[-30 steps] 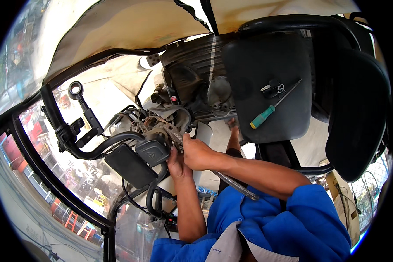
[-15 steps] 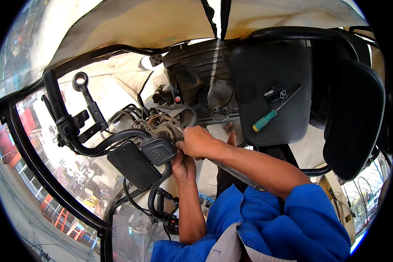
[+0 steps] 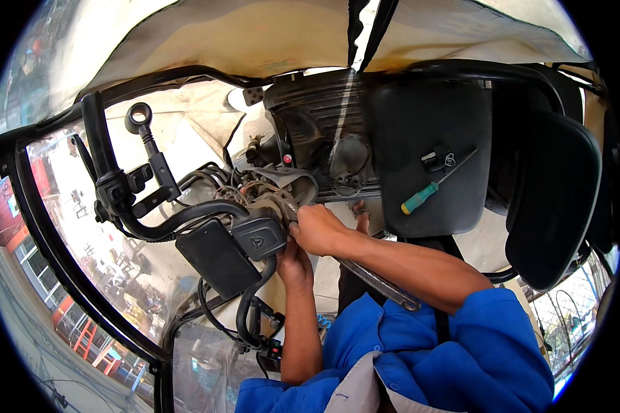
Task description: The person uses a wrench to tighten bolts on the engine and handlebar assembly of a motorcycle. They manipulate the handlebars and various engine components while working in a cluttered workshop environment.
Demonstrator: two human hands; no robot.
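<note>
My right hand [image 3: 320, 230] is closed around a long metal wrench [image 3: 382, 283] beside the steering column. The wrench's ring end sticks out past my right forearm; its other end is hidden by the hand. Just below, my left hand [image 3: 297, 267] reaches up against the column next to the handlebar's square black centre cover [image 3: 258, 238], its fingertips hidden. A bundle of exposed wires [image 3: 249, 186] lies at the head of the column, just beyond the cover. The black handlebar [image 3: 176, 224] curves out to both sides.
On the black seat [image 3: 427, 117] at the right lie a green-handled screwdriver [image 3: 420, 198] and a small key set [image 3: 435, 160]. A flat black rectangular panel [image 3: 215, 257] sits beside the centre cover. A ring-ended holder [image 3: 140, 115] rises from the handlebar. A clear windshield frame [image 3: 83, 275] borders the left.
The whole view has shifted slightly. Both hands stay at the steering column, and the wrench keeps nearly the same place under my right forearm.
</note>
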